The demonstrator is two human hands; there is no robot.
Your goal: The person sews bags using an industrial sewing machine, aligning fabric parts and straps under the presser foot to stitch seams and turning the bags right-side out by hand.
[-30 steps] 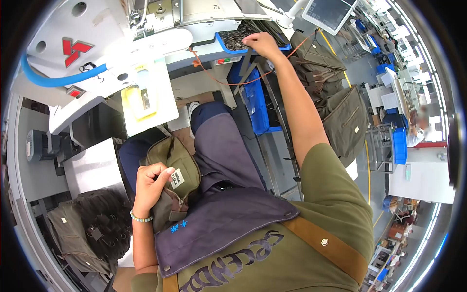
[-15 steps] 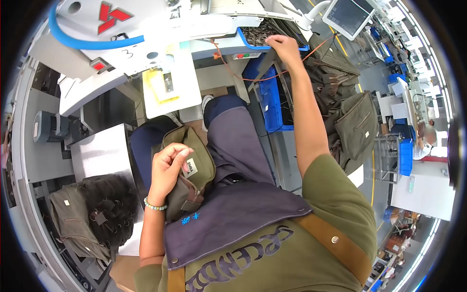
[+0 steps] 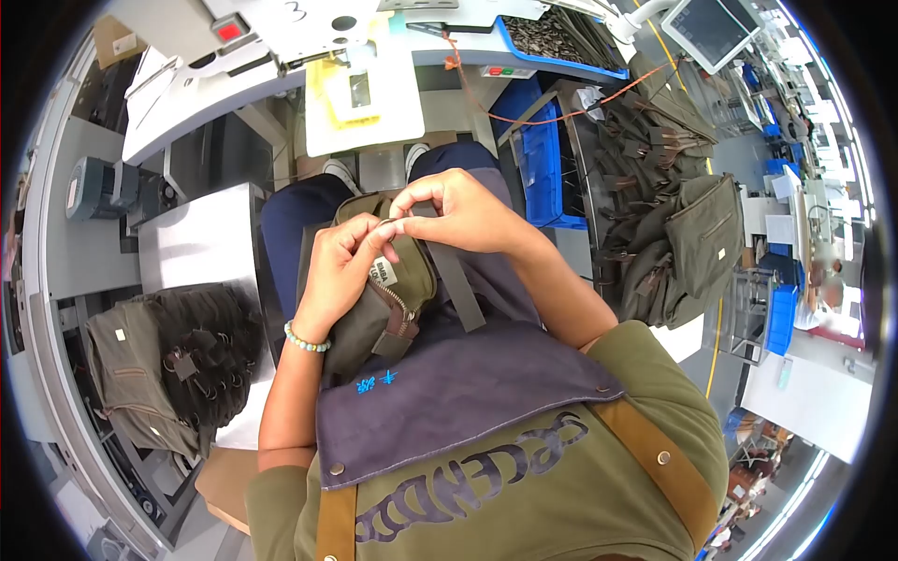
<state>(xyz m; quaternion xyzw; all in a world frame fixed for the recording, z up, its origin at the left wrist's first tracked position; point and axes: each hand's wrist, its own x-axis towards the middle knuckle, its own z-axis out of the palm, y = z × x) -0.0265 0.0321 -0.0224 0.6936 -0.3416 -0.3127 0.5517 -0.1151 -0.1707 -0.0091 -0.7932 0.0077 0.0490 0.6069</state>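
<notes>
A pouch [image 3: 360, 327] is lying on the person's lap, its zip [image 3: 398, 301] gaping around a green lining [image 3: 414, 269] and white label [image 3: 384, 272]. Above it the left hand [image 3: 341, 266] and right hand [image 3: 468, 215] are meeting at the fingertips — the right fingers clamping a strap [image 3: 456, 290] dangling toward 5 o'clock, the left fingers pressing together, on what I cannot tell. At 1 o'clock a tray [image 3: 513, 45] is holding small dark pieces [image 3: 547, 39]; below, a bin [image 3: 538, 154] is standing. The counter [image 3: 206, 98] is stretching toward 10 o'clock — bags [image 3: 140, 365] are lying at 8.
</notes>
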